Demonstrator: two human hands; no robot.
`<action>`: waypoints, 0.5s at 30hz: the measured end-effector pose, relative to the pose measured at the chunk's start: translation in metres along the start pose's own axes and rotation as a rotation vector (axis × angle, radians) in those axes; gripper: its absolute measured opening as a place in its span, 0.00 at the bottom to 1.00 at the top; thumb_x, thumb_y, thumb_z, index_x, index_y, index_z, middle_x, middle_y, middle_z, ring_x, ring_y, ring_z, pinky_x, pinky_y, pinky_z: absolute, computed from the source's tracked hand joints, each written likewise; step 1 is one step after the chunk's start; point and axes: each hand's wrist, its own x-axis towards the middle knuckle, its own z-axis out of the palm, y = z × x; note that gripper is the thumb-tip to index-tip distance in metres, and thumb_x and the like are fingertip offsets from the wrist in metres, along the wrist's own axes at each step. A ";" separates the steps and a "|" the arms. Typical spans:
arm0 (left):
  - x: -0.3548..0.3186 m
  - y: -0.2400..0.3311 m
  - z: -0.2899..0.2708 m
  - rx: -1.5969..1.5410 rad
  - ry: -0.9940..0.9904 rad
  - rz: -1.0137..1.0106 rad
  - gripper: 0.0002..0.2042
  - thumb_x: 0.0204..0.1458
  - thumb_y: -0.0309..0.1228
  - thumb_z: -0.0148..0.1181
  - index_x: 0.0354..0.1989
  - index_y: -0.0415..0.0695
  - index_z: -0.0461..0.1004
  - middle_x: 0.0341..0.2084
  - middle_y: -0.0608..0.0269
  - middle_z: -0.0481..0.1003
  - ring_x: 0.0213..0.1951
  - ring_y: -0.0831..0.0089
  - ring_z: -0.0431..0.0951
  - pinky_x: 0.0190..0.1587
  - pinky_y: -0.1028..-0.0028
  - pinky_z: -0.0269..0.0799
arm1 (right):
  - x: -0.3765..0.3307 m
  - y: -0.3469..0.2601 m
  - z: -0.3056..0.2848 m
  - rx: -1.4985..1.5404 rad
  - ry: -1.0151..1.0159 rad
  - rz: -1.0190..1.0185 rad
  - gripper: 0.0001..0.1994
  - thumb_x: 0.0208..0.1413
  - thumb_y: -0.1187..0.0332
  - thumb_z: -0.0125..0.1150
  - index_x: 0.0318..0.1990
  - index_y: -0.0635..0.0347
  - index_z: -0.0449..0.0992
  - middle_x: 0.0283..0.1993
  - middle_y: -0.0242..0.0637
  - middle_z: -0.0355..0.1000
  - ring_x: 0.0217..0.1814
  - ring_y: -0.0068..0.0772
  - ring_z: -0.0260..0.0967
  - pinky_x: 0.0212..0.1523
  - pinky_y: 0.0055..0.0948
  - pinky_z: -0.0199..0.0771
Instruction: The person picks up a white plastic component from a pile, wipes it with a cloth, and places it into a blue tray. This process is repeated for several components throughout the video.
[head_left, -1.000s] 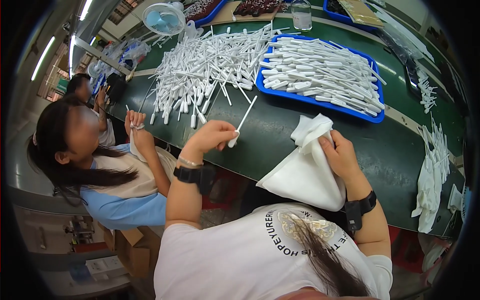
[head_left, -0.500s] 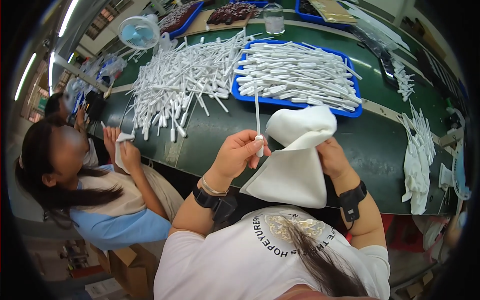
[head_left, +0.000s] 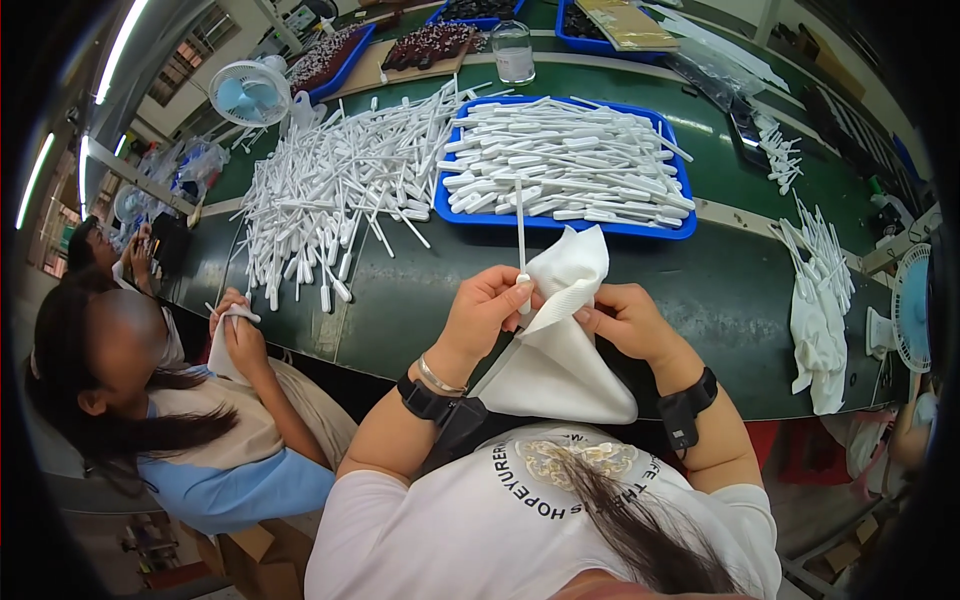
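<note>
My left hand point(head_left: 497, 305) pinches a slim white plastic stick point(head_left: 521, 230) by its thicker lower end, with the thin shaft pointing up. In my right hand point(head_left: 627, 320) is a white cloth point(head_left: 565, 365), gripped near its upper part between thumb and fingers. The cloth hangs down in front of me, and its folded edge reaches the stick's thick end and my left fingers. Beyond my hands, a blue tray point(head_left: 565, 222) is heaped with similar white sticks point(head_left: 560, 160). A loose pile of such sticks point(head_left: 330, 185) lies on the green table left of the tray.
At my left a co-worker point(head_left: 200, 400) holds a white cloth. More sticks point(head_left: 815, 250) and a white glove or cloth point(head_left: 820, 345) lie at the right, near a fan point(head_left: 911, 310). A clear jar point(head_left: 514, 55) and further blue trays stand at the back.
My right hand has come in toward the left one, bringing the cloth up against the stick's thick end. The view has shifted slightly, and the stick stays in my left hand.
</note>
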 end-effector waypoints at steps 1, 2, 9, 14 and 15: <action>0.000 0.000 0.001 0.002 -0.001 0.000 0.08 0.52 0.29 0.51 0.36 0.38 0.70 0.24 0.63 0.74 0.18 0.85 0.66 0.20 0.87 0.62 | 0.000 -0.001 -0.001 -0.002 -0.009 0.020 0.08 0.51 0.68 0.55 0.33 0.64 0.74 0.19 0.29 0.66 0.21 0.17 0.58 0.23 0.20 0.60; 0.001 -0.001 0.003 -0.005 -0.008 0.001 0.08 0.52 0.28 0.51 0.36 0.37 0.70 0.24 0.63 0.73 0.18 0.85 0.67 0.20 0.87 0.62 | -0.001 -0.002 -0.001 0.000 -0.006 0.020 0.08 0.51 0.68 0.55 0.33 0.64 0.74 0.19 0.29 0.66 0.21 0.17 0.58 0.23 0.20 0.60; -0.007 -0.004 0.014 0.013 0.002 -0.044 0.09 0.52 0.28 0.51 0.38 0.37 0.69 0.23 0.66 0.72 0.18 0.85 0.67 0.20 0.87 0.61 | 0.000 -0.007 0.001 -0.056 0.054 0.032 0.09 0.51 0.67 0.54 0.35 0.64 0.73 0.22 0.32 0.70 0.24 0.16 0.63 0.26 0.20 0.64; -0.021 -0.003 0.023 -0.065 -0.132 -0.211 0.09 0.52 0.29 0.51 0.38 0.37 0.69 0.26 0.65 0.72 0.23 0.84 0.70 0.24 0.85 0.65 | 0.000 0.002 0.004 -0.015 0.190 -0.010 0.10 0.51 0.68 0.54 0.37 0.65 0.73 0.27 0.33 0.72 0.27 0.17 0.66 0.29 0.21 0.67; -0.025 -0.003 0.030 -0.193 -0.175 -0.280 0.09 0.52 0.29 0.51 0.38 0.37 0.69 0.26 0.66 0.72 0.23 0.85 0.69 0.24 0.85 0.64 | 0.000 0.003 0.006 0.114 0.179 0.022 0.10 0.51 0.69 0.54 0.38 0.64 0.73 0.29 0.32 0.72 0.29 0.17 0.66 0.31 0.21 0.67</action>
